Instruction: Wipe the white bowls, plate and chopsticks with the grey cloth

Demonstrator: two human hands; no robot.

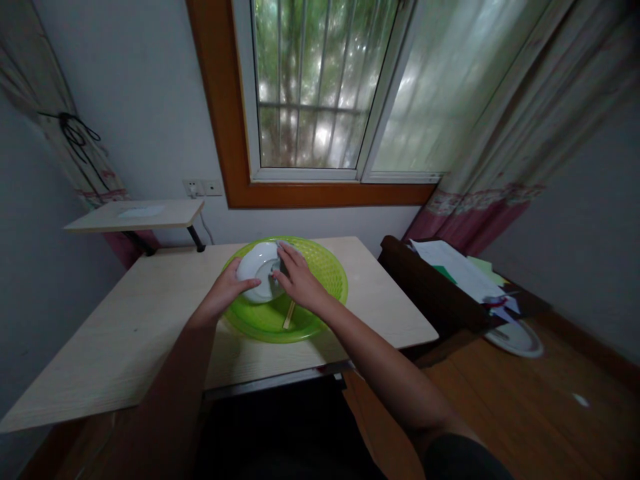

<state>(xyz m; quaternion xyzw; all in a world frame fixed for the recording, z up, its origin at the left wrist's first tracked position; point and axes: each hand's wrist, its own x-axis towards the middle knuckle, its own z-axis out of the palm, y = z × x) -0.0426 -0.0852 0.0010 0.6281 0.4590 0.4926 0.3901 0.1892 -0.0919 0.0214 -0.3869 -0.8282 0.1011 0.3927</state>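
A shallow white bowl (255,267) is tilted toward me above the green plastic basket (327,263). My left hand (225,290) grips its left side, thumb over the rim. On the right side of the bowl lies my right hand (300,277), its fingers over the far rim and the thumb at the inside. A pale edge shows beside the right fingertips; whether it is part of the bowl or a cloth, I cannot tell. Pale chopsticks (289,315) lie in the basket below my right hand, partly hidden by it.
The basket stands on a light wooden table (150,313), close to its front edge. A small raised shelf (140,215) is at the back left. On the right, papers (455,267) lie on a dark cabinet (420,293). Behind the table is a barred window (320,87).
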